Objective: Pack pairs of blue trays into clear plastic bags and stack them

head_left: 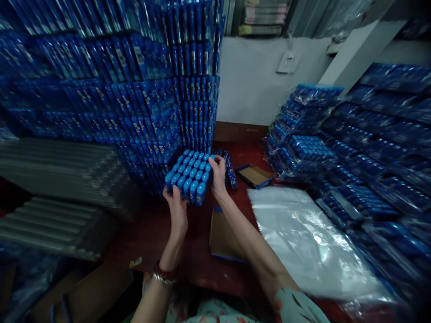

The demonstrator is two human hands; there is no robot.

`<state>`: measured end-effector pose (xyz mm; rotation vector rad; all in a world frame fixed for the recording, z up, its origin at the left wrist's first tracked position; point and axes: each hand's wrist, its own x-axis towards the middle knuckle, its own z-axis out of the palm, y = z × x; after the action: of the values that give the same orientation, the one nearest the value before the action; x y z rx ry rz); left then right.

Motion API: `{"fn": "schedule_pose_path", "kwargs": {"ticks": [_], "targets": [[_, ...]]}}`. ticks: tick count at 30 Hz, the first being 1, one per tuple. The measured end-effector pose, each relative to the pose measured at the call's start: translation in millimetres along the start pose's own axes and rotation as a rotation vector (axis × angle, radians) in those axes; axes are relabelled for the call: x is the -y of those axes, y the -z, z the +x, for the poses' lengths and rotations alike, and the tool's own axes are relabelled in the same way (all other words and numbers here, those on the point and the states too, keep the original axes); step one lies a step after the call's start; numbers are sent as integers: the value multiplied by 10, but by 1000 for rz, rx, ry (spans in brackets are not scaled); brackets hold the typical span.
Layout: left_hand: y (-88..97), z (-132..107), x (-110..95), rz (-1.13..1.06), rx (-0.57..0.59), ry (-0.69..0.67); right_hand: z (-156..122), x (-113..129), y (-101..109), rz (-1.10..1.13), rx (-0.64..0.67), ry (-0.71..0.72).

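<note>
Arranged from left to right: grey ribbed bundles (54, 166) lie in front of a high wall of stacked blue packs (134, 98), which, judging from here, is the part already done. Next comes the left hand (178, 211), half open and curled about the near left corner of a block of blue-capped bottles (188, 172). The block is gathered in even rows and raised above the dark red table (197, 255); I judge it to be partway through its handling, being neither set down nor stacked. Whether film covers it cannot be told. At its far right corner the right hand (218, 177), likewise half open, grips it with the thumb uppermost, so that the block lies between the hands and touches both. Lower down rests a shallow cardboard tray (222, 233), partly hidden, with a second tray (255, 174) farther back; then clear plastic sheeting (296, 233) and, at the far right, film-wrapped packs (370, 202).
</note>
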<state>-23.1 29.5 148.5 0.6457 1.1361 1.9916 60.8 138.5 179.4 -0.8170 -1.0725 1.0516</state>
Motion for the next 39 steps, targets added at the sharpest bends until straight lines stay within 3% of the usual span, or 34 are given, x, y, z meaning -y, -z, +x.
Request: {"fn": "schedule_pose_path", "kwargs": {"ticks": [3,6,10,13,17,19,21,24,27,36,39], "targets": [[63,-501,147,146,50,39,-286,148,359,-14,-21,-35],[200,-900,404,290,208,93,-497,145,889,-113,11,-75],[430,-1141,806,447,392,197,-741,-174,1506,-228,-25,-188],[599,-1222,1020,692,447,197,-918,-476,1723,-286,-62,-251],[743,-1248,1053,1031,412,67,-1035,-690,1763,-417,-43,-178],[761,-1208,974,1055,423,5,-1029,-698,1764,-483,-34,-107],[743,-1137,874,971,565,-45,-1015,-661,1785,-511,-29,-84],[666,-1003,785,909,893,-168,-1052,-586,1845,-532,28,-107],[586,-890,830,992,1027,-320,-1171,-566,1891,-596,127,-209],[526,-923,1080,1038,886,-308,-1329,-750,1808,-336,40,-405],[555,-827,1126,1040,852,-327,-1423,-789,1741,-273,15,-390]]}}
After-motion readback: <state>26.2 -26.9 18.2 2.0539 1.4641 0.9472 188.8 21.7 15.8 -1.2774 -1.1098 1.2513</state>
